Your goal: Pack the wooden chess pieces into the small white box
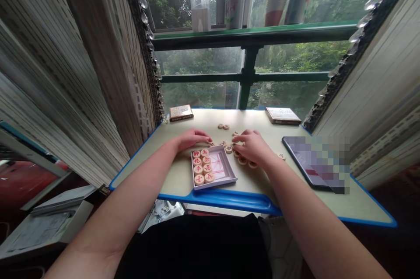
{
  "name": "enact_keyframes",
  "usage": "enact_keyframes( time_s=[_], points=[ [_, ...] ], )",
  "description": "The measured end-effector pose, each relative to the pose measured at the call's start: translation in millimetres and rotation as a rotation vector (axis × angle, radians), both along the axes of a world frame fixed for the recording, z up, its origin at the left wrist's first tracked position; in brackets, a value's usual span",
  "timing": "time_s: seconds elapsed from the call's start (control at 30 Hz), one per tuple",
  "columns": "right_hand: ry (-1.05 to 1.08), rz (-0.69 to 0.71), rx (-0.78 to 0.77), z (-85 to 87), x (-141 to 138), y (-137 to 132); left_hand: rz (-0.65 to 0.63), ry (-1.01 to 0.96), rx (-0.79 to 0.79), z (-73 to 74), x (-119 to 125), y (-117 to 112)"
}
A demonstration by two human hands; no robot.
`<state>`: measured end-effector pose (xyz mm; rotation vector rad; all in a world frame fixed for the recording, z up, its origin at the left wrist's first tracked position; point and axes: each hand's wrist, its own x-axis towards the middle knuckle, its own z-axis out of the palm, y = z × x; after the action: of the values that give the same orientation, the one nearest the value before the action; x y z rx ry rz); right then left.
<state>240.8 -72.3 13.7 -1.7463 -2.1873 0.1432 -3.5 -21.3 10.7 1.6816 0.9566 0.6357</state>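
Round wooden Chinese chess pieces (pixel 229 149) lie loose on the table between and under my hands. My left hand (pixel 193 137) rests behind the tray with its fingers stretched out, the tips at a piece (pixel 211 144). Palm down, my right hand (pixel 252 144) reaches over a cluster of pieces (pixel 242 160), its fingers apart and touching some of them; part of the cluster is hidden beneath it. In front of both hands sits a shallow open box (pixel 231 173), with several red-marked pieces (pixel 207 168) in two columns along its left side.
Two pieces (pixel 223 126) lie farther back. Flat boxes stand at the back left (pixel 181 113) and back right (pixel 283 115). A phone (pixel 303 161) lies on the right of the blue-edged table (pixel 138 169). Cans (pixel 300 1) and stacked cups stand on the window ledge. Curtains hang on both sides.
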Motion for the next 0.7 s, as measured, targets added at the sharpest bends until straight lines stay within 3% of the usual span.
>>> enact_keyframes(
  time_s=[0.3,0.47,0.7],
  points=[
    [-0.066,-0.025,-0.006,-3.4,-5.1,2.5,-0.001,0.049,0.143,-4.4,5.7,1.6],
    [-0.07,-0.012,0.003,-4.3,-3.6,4.0,0.047,0.161,0.318,-7.8,6.8,6.2],
    [-0.099,0.019,0.018,-1.3,-5.9,0.6,0.051,0.308,0.408,-6.8,5.6,4.8]
  ],
)
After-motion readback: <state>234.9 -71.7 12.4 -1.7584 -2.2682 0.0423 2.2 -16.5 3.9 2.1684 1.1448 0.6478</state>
